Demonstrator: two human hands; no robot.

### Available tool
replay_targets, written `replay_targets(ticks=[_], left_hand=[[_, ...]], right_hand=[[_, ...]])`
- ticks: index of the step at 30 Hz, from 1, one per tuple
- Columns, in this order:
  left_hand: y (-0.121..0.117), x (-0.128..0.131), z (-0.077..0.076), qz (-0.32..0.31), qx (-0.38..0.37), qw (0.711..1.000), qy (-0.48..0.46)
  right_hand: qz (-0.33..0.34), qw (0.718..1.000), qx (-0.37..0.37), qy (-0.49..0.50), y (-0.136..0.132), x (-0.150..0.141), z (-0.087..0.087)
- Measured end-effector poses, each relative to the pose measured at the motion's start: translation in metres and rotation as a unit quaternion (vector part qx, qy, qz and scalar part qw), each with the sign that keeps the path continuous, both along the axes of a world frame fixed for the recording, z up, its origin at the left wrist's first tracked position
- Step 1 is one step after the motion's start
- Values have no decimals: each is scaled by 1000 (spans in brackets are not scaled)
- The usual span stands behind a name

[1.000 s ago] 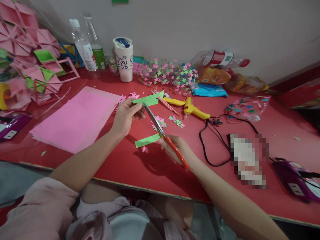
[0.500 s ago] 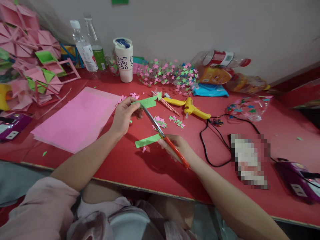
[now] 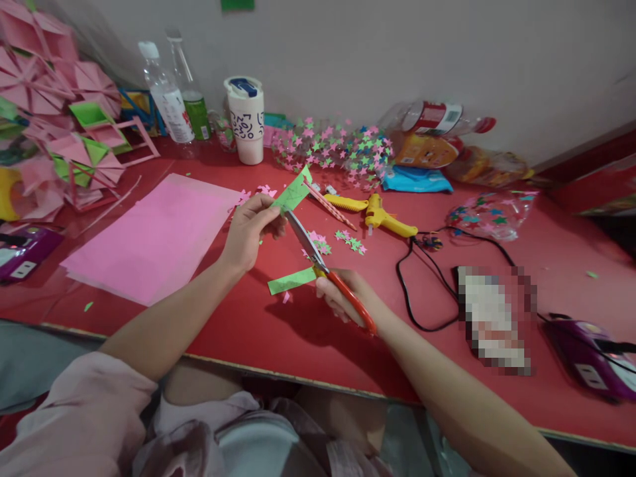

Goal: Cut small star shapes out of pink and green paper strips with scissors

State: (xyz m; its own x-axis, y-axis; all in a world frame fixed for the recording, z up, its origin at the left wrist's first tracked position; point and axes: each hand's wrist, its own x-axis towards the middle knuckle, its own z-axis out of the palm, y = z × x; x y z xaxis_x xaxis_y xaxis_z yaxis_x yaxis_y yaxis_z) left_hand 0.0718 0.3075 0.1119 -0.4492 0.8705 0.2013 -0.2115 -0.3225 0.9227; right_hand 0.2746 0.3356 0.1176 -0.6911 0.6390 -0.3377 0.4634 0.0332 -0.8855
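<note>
My left hand (image 3: 253,228) pinches a strip of green paper (image 3: 296,191) above the table, the strip slanting up to the right with faint lines on it. In my right hand (image 3: 342,295) is a pair of scissors (image 3: 313,252) with orange-red handles, its blades pointing up and left. Their tips come close to the paper beside my left fingers; whether they touch it I cannot tell. A second green paper strip (image 3: 292,281) lies on the table below the blades. Small pink and green paper stars (image 3: 350,242) lie just beyond the scissors.
Pink paper sheets (image 3: 154,232) lie to the left on the red table (image 3: 248,338). A yellow glue gun (image 3: 390,218) with a black cord, a yellow cutter (image 3: 348,202) and a striped pencil (image 3: 334,209) lie beyond the hands. A white tumbler (image 3: 247,122) stands at the back.
The green strip in my left hand has tilted more steeply, its far end now higher. The scissors have shifted slightly, with the blades a little lower at the tip.
</note>
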Motion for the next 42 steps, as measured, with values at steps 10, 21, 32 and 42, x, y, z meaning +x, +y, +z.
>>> replay_targets(ticks=[10, 21, 32, 42], left_hand=[[-2, 2, 1, -4, -13, 1000, 7], [-4, 13, -2, -9, 5, 1000, 17], [-6, 19, -1, -14, 9, 1000, -4], [-8, 20, -1, -10, 11, 999, -30]], right_hand=[[-2, 1000, -5, 8, -2, 1, 1], [-10, 1000, -10, 20, -9, -2, 0], [-6, 1000, -1, 24, -12, -2, -2], [7, 999, 22, 22, -12, 0, 2]])
